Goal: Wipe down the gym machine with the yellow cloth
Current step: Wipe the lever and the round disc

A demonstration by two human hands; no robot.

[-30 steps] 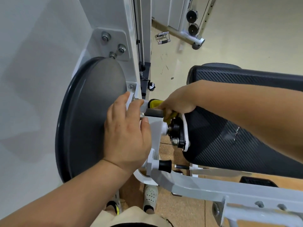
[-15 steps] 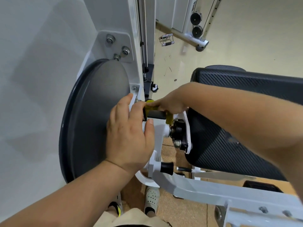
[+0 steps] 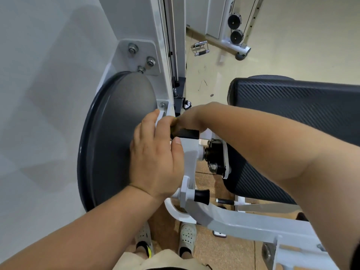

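Cloth: small yellow cloth [image 3: 173, 126], soft, light and limp; only a sliver shows under the right hand [image 3: 190, 118], at the black rubber handle grip [image 3: 187, 134].
Right hand: curled round the cloth, pressing it on the grip.
Left hand [image 3: 155, 158]: clasps the white metal lever arm [image 3: 190, 151].
Hold: probably best wadded in the palm, corners tucked.

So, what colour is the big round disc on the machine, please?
The disc is dark grey; the head view shows it best.
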